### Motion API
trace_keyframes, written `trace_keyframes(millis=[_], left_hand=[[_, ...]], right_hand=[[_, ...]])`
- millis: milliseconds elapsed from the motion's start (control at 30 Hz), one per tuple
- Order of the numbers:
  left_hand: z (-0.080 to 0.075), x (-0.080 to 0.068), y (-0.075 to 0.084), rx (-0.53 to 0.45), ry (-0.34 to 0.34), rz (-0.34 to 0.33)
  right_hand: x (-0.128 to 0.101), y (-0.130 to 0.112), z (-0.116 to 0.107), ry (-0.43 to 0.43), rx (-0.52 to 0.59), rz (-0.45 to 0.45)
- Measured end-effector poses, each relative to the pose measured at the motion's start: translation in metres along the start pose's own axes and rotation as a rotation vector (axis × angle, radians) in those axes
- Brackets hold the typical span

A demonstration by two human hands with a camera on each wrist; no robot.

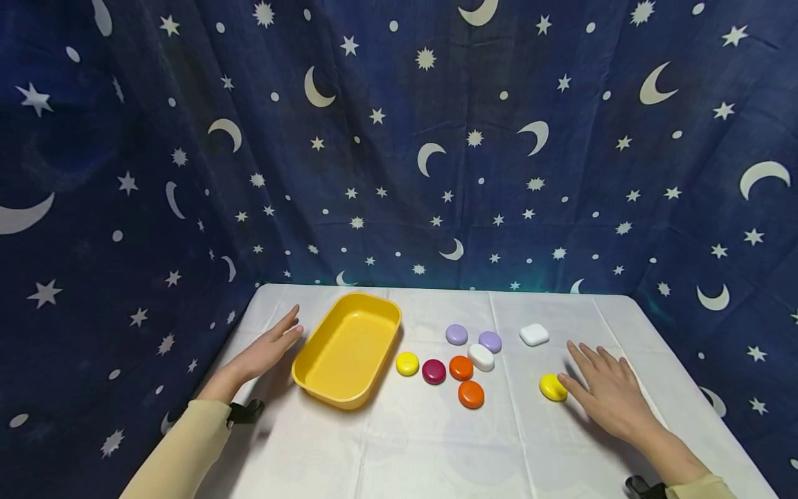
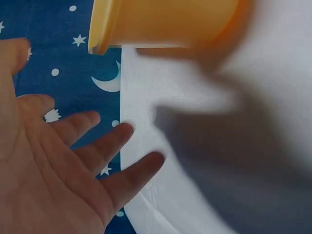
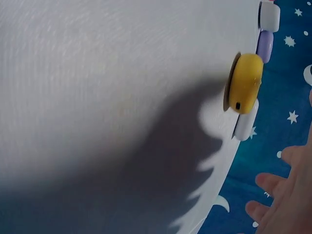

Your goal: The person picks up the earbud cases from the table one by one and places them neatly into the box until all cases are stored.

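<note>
My left hand (image 1: 264,352) is held just left of a yellow plastic tub (image 1: 349,346), fingers extended and holding nothing. In the left wrist view, a gap shows between the fingers and the tub (image 2: 161,24). Over the right side of the table, my right hand (image 1: 607,396) is spread with nothing in it. Its thumb overlaps the edge of a glossy yellow rounded disc (image 1: 551,387) in the head view. The right wrist view shows that yellow disc (image 3: 246,83) on the cloth, apart from the visible fingers. Behind it lies a white rounded block (image 1: 534,335).
Mid-table lie two lilac discs (image 1: 456,334), a white oval piece (image 1: 481,357), two orange discs (image 1: 470,394), a crimson disc (image 1: 433,371) and another yellow disc (image 1: 407,364). A white cloth (image 1: 436,450) covers the table. Dark blue curtain (image 1: 399,173) with moons and stars surrounds it.
</note>
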State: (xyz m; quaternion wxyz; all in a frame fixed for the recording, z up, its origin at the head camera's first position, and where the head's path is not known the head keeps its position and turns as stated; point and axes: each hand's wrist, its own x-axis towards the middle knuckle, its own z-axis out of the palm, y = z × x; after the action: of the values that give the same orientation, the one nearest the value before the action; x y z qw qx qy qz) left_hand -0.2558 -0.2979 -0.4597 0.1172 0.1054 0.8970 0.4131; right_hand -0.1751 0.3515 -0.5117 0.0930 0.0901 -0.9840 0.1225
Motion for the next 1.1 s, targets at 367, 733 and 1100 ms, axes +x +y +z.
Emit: trace_keyframes(millis=[367, 733, 1100], left_hand=[[-0.004, 0.017, -0.001, -0.247, -0.156, -0.091], [0.002, 0.037, 0.003, -0.313, -0.227, -0.187], [0.003, 0.045, 0.004, -0.321, -0.279, -0.197]], right_hand=[[-0.002, -0.012, -0.001, -0.069, 0.095, -0.001], [-0.005, -0.014, 0.006, -0.092, 0.095, 0.013], [-0.006, -0.011, 0.011, -0.098, 0.137, 0.035]])
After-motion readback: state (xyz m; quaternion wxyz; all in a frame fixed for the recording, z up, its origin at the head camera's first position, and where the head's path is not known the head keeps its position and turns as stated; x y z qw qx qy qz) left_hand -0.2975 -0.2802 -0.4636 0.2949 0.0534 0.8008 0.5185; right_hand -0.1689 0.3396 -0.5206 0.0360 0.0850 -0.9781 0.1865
